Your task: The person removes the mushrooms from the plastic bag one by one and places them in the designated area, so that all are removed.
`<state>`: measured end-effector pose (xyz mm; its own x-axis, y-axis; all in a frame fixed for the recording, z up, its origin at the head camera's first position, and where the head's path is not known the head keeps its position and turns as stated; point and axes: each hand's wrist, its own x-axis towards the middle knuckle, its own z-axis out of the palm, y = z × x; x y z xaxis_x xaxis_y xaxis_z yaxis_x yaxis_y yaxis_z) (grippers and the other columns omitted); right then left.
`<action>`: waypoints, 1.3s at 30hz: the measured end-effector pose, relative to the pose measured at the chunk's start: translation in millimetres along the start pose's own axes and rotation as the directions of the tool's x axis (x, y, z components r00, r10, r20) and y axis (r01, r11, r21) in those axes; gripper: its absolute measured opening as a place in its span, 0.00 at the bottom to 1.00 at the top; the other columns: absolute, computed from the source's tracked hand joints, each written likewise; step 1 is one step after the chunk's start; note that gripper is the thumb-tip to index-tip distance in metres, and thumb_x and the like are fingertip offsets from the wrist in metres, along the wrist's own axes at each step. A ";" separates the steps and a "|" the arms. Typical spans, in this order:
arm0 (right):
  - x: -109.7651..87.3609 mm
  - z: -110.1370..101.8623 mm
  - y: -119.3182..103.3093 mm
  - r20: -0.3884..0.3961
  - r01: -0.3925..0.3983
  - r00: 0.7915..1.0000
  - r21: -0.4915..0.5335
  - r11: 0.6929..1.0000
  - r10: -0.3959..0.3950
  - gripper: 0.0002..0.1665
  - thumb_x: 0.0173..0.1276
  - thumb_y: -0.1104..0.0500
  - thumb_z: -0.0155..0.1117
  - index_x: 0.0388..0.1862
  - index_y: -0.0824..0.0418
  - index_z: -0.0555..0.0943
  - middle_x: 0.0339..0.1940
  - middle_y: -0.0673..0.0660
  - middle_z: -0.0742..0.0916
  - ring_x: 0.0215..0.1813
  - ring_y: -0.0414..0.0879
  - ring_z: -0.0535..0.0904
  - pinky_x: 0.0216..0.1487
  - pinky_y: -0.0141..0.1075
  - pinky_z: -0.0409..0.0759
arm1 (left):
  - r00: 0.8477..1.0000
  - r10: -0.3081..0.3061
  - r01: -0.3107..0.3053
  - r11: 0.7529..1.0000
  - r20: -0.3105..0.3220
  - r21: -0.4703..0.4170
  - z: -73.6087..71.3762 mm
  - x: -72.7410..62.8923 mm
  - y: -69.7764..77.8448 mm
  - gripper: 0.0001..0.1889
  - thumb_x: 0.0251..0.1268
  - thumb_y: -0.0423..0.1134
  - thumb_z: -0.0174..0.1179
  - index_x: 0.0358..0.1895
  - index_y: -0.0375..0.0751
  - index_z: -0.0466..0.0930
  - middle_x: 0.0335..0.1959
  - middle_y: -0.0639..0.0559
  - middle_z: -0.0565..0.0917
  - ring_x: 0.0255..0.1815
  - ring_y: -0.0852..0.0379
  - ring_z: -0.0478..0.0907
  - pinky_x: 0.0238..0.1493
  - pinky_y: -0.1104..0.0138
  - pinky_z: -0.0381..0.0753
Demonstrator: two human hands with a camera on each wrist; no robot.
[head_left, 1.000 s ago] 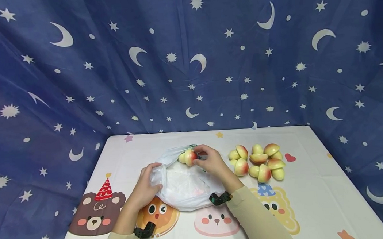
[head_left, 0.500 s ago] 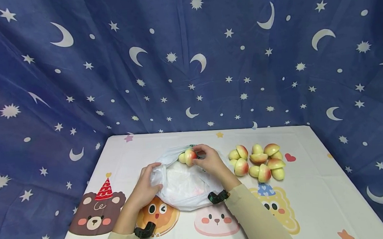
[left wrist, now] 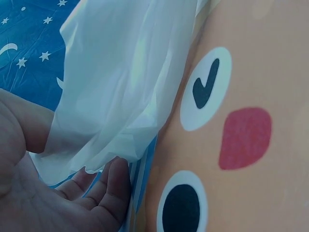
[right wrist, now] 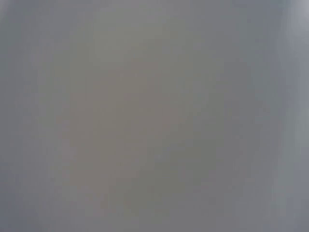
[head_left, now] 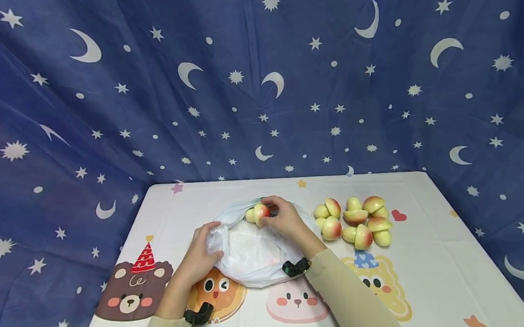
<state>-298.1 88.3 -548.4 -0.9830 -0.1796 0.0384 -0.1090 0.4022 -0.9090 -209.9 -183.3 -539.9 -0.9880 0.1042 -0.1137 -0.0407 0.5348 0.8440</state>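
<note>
A white plastic bag (head_left: 251,251) lies with its mouth spread on the table, near the middle of the head view. My left hand (head_left: 201,256) holds the bag's left rim between thumb and fingers; the left wrist view shows the thin plastic (left wrist: 116,87) hanging by the curled fingers. Over the far side of the bag's mouth, my right hand (head_left: 289,223) pinches a toy mushroom (head_left: 259,213) by its red and yellow cap, with the pale stem pointing left. The right wrist view is a grey blur, so nothing can be made out there.
Several similar toy mushrooms (head_left: 363,236) lie grouped to the right of the bag. They sit on a white tablecloth (head_left: 440,272) printed with cartoon animals. A blue curtain (head_left: 257,84) with moons and stars hangs behind the table.
My right wrist has shifted slightly to the left and the mushroom stays over the bag's mouth in its fingers. The left hand keeps its place on the bag's rim.
</note>
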 end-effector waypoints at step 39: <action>-12.4 -16.3 -16.9 0.038 0.051 0.998 -0.044 0.998 -0.049 0.30 0.60 0.64 0.82 0.62 0.54 0.86 0.59 0.55 0.91 0.62 0.54 0.88 0.65 0.52 0.86 | 1.000 0.003 -0.003 1.000 -0.013 -0.010 0.9 -2.5 -2.2 0.41 0.65 0.25 0.67 0.80 0.48 0.63 0.79 0.35 0.61 0.84 0.26 0.59 0.79 0.26 0.57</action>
<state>-286.5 98.4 -526.8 -0.9702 -0.2329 0.0671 -0.1649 0.4314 -0.8870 -207.2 -184.0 -541.9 -0.9900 0.0952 -0.1044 -0.0390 0.5261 0.8495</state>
